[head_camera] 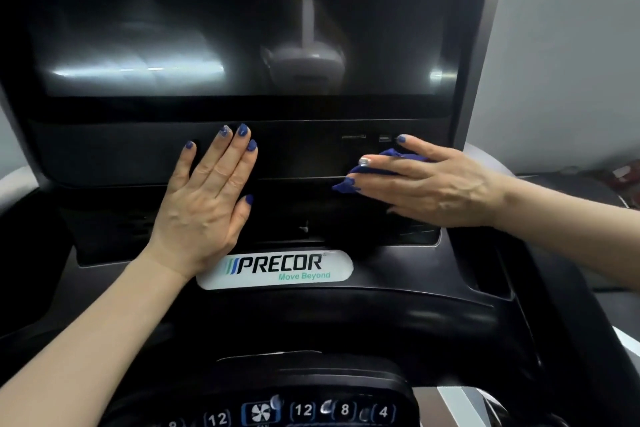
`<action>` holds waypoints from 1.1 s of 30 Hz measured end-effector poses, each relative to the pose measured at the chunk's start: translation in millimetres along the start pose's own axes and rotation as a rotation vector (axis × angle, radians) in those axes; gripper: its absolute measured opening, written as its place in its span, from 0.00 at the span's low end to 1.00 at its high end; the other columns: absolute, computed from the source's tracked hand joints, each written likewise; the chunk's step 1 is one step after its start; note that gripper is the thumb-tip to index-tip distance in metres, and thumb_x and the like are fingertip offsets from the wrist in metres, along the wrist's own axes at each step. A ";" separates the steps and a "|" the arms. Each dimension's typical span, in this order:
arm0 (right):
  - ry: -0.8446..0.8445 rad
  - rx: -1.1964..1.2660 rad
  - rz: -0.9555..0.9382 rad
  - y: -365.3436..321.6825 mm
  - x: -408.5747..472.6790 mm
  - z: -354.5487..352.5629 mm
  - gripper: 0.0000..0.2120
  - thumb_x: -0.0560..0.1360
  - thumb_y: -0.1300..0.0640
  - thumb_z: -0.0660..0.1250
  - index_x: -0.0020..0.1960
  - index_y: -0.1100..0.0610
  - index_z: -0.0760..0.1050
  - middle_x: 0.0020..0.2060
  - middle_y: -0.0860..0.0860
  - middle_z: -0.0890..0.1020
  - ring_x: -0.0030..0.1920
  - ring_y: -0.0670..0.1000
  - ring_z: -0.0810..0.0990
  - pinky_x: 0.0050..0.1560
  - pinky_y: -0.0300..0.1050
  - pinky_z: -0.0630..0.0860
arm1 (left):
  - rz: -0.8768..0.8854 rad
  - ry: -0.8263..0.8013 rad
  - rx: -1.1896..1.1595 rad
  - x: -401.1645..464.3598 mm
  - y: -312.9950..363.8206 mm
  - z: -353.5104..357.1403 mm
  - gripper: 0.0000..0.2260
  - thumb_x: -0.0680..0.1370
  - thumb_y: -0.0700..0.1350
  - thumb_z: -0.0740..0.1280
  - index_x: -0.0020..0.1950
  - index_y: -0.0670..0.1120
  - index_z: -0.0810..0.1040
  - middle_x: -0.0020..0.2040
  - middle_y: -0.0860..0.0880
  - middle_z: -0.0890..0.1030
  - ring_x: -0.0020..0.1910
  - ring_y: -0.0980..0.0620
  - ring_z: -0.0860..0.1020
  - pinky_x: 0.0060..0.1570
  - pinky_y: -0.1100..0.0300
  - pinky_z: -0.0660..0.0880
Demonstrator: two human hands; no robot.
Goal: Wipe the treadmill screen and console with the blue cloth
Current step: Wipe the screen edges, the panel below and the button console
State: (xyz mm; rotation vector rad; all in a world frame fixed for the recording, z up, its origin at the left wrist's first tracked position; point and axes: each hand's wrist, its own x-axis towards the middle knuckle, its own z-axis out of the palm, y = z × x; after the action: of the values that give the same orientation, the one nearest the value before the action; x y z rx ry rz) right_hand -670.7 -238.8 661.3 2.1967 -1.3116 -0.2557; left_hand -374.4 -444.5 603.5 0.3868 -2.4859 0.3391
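Note:
The dark treadmill screen (242, 28) fills the upper part of the view, switched off and showing reflections. Below it runs the black console panel (304, 152). My left hand (207, 194) lies flat on the panel left of centre, fingers straight and pointing up. My right hand (433, 184) presses the bunched blue cloth (349, 180) against the panel's right part, fingers stretched out leftward over it. Most of the cloth is hidden under that hand; only blue folds show at the fingertips and near the index finger.
A white PRECOR logo plate (275, 269) sits below the panel. Small slots and ports (367, 137) lie just above my right hand. A row of lit buttons (304, 411) with numbers and a fan icon lines the bottom edge. A grey wall (571, 62) stands to the right.

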 end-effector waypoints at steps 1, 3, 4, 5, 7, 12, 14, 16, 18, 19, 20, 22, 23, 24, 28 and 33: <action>-0.031 -0.008 0.010 4.2 -8.9 -1.2 0.25 0.84 0.50 0.52 0.79 0.55 0.54 0.78 0.46 0.57 0.78 0.48 0.51 0.78 0.53 0.44 | 0.001 -0.010 0.001 0.1 -0.6 -0.5 0.29 0.81 0.47 0.58 0.81 0.41 0.54 0.81 0.45 0.52 0.81 0.48 0.49 0.78 0.45 0.45; -0.077 -0.004 0.025 6.8 -16.8 -5.9 0.28 0.83 0.48 0.53 0.80 0.54 0.52 0.79 0.46 0.53 0.79 0.47 0.49 0.78 0.54 0.43 | -0.007 -0.026 0.003 0.2 -0.4 -1.4 0.29 0.82 0.47 0.58 0.81 0.41 0.55 0.81 0.44 0.54 0.81 0.49 0.49 0.78 0.45 0.45; -0.082 -0.003 0.028 5.2 -12.8 -7.3 0.28 0.83 0.48 0.52 0.80 0.54 0.51 0.79 0.46 0.52 0.79 0.47 0.47 0.78 0.54 0.42 | -0.014 -0.026 0.010 0.2 -0.3 -1.7 0.29 0.82 0.47 0.57 0.81 0.41 0.55 0.81 0.44 0.55 0.81 0.49 0.48 0.78 0.46 0.44; -0.075 -0.006 0.026 1.9 -4.2 -8.2 0.28 0.83 0.48 0.51 0.80 0.54 0.50 0.79 0.46 0.52 0.79 0.47 0.46 0.78 0.53 0.42 | -0.020 -0.024 0.013 0.2 0.2 -1.9 0.29 0.82 0.48 0.57 0.81 0.41 0.55 0.81 0.44 0.55 0.81 0.49 0.48 0.78 0.46 0.44; -0.065 -0.004 0.011 -7.3 16.2 -7.2 0.28 0.83 0.46 0.50 0.80 0.55 0.50 0.78 0.46 0.54 0.79 0.47 0.44 0.78 0.52 0.40 | -0.026 -0.027 0.011 -0.3 1.3 -2.2 0.29 0.82 0.48 0.57 0.81 0.41 0.55 0.81 0.45 0.55 0.81 0.49 0.49 0.78 0.46 0.44; -0.101 -0.012 0.011 -8.0 18.7 -10.2 0.29 0.82 0.45 0.51 0.79 0.55 0.51 0.77 0.47 0.56 0.79 0.46 0.43 0.78 0.52 0.40 | 0.034 -0.059 -0.025 -1.6 -6.1 -11.8 0.28 0.83 0.49 0.56 0.81 0.41 0.55 0.81 0.44 0.55 0.80 0.47 0.52 0.78 0.46 0.46; -0.120 -0.025 0.019 -4.3 5.3 -10.1 0.27 0.83 0.48 0.51 0.79 0.55 0.53 0.76 0.48 0.60 0.79 0.46 0.46 0.78 0.51 0.42 | 0.010 -0.055 -0.027 -10.5 -15.9 -17.0 0.28 0.83 0.49 0.56 0.81 0.41 0.55 0.81 0.44 0.53 0.81 0.47 0.51 0.79 0.45 0.46; -0.128 -0.055 0.013 -2.6 0.9 -8.0 0.25 0.85 0.50 0.47 0.80 0.55 0.50 0.77 0.48 0.60 0.79 0.46 0.46 0.78 0.51 0.42 | -0.059 -0.041 -0.004 -25.3 -31.8 -22.4 0.28 0.83 0.49 0.56 0.81 0.41 0.54 0.81 0.44 0.52 0.81 0.47 0.49 0.79 0.45 0.46; -0.103 -0.057 -0.016 -5.3 14.5 -5.2 0.24 0.86 0.52 0.42 0.80 0.53 0.45 0.79 0.47 0.52 0.79 0.46 0.44 0.78 0.50 0.41 | -0.116 -0.049 0.010 -39.5 -49.3 -25.7 0.29 0.82 0.49 0.55 0.81 0.41 0.52 0.81 0.44 0.51 0.81 0.48 0.47 0.79 0.45 0.44; -0.087 -0.047 -0.040 -10.7 27.1 -2.5 0.23 0.86 0.53 0.42 0.80 0.53 0.44 0.79 0.46 0.48 0.79 0.46 0.43 0.78 0.49 0.41 | -0.126 -0.062 0.007 -44.1 -56.4 -26.0 0.29 0.82 0.49 0.55 0.81 0.42 0.51 0.82 0.45 0.50 0.81 0.48 0.47 0.79 0.45 0.44; -0.074 -0.058 -0.051 -17.9 41.7 0.6 0.23 0.86 0.56 0.41 0.80 0.54 0.42 0.79 0.46 0.46 0.79 0.47 0.42 0.78 0.49 0.42 | -0.125 -0.075 0.001 -47.0 -61.3 -25.6 0.30 0.82 0.49 0.55 0.81 0.42 0.51 0.82 0.45 0.49 0.81 0.49 0.46 0.79 0.46 0.44; -0.024 -0.135 -0.061 -31.6 64.7 8.3 0.23 0.86 0.59 0.40 0.80 0.57 0.41 0.79 0.48 0.45 0.78 0.48 0.40 0.78 0.50 0.43 | -0.110 -0.087 -0.016 -48.6 -65.6 -24.2 0.30 0.81 0.49 0.56 0.81 0.43 0.50 0.82 0.48 0.47 0.81 0.50 0.46 0.79 0.47 0.43; -0.026 -0.132 -0.076 -34.3 69.4 9.4 0.23 0.86 0.59 0.40 0.80 0.57 0.42 0.79 0.48 0.45 0.79 0.49 0.40 0.78 0.50 0.43 | -0.104 -0.088 -0.023 -48.6 -65.9 -23.9 0.31 0.81 0.49 0.56 0.81 0.43 0.50 0.82 0.48 0.46 0.81 0.50 0.46 0.79 0.48 0.42; -0.055 -0.108 -0.086 -34.2 70.1 6.8 0.23 0.86 0.59 0.41 0.80 0.56 0.44 0.80 0.48 0.46 0.79 0.49 0.42 0.78 0.50 0.44 | -0.099 -0.089 -0.029 -48.5 -66.3 -24.4 0.30 0.81 0.49 0.56 0.81 0.43 0.50 0.82 0.48 0.47 0.81 0.51 0.45 0.79 0.48 0.42; -0.130 -0.136 -0.091 -22.5 52.2 -3.0 0.23 0.86 0.61 0.38 0.80 0.58 0.44 0.79 0.49 0.48 0.79 0.50 0.44 0.78 0.53 0.46 | -0.072 -0.103 -0.036 -49.7 -70.7 -27.9 0.29 0.81 0.48 0.55 0.81 0.42 0.53 0.81 0.46 0.51 0.81 0.51 0.46 0.79 0.50 0.43; -0.108 -0.093 -0.060 -48.5 103.6 -6.7 0.23 0.85 0.62 0.42 0.80 0.56 0.48 0.78 0.46 0.54 0.79 0.48 0.45 0.78 0.52 0.45 | -0.064 -0.099 -0.043 -49.7 -70.9 -28.2 0.29 0.82 0.49 0.54 0.81 0.42 0.52 0.81 0.45 0.52 0.81 0.50 0.48 0.79 0.49 0.44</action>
State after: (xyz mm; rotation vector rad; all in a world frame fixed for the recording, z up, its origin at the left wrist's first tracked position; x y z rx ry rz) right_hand -579.5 -307.5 652.2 2.1723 -1.2657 -0.4552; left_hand -296.3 -491.2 607.1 0.4751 -2.5657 0.2452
